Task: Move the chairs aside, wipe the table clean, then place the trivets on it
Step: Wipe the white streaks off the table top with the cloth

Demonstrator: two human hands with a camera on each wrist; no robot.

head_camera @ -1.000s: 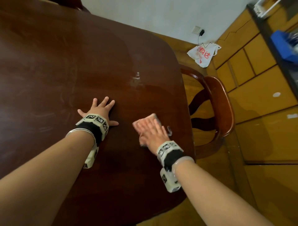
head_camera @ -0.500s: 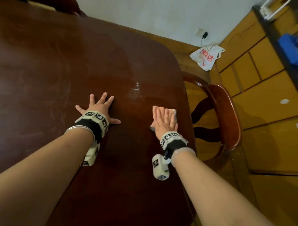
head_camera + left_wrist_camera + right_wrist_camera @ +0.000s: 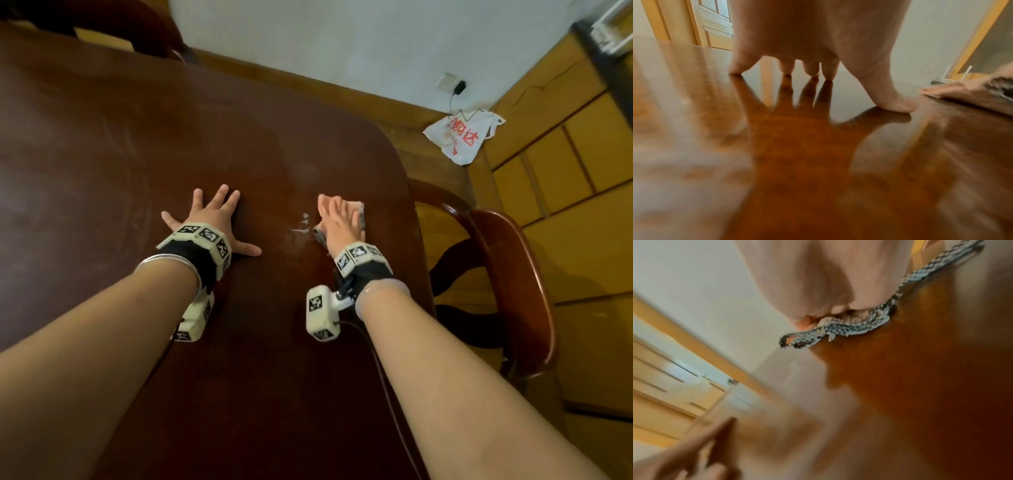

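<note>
Right hand (image 3: 337,219): flat, fingers straight and close together, pressing a folded cleaning cloth (image 3: 356,214) onto the table (image 3: 102,144); nothing grasped, cloth pinned under the palm only. Cloth: pinkish from above, checkered black-and-white weave along its edge in the right wrist view (image 3: 840,331), lying near the table's right edge, corners showing past the fingers. White smear (image 3: 303,224): on the tabletop just left of the cloth, between the two hands. Left hand (image 3: 214,222): released, fingers spread wide, fingertips (image 3: 786,71) and thumb touching the polished surface, palm raised in the left wrist view; holding nothing. Table: dark reddish wood, glossy, rounded far-right corner; broad bare surface to the left and beyond both hands, narrow strip only between cloth and right edge. Chair (image 3: 507,291): dark wood, curved back, standing just beside the right edge, slightly apart from it. Second chair back (image 3: 150,31): at the far edge, partly seen. White plastic bag (image 3: 459,135) with red print: on the floor by the wall, well apart. Trivets: not in view.
</note>
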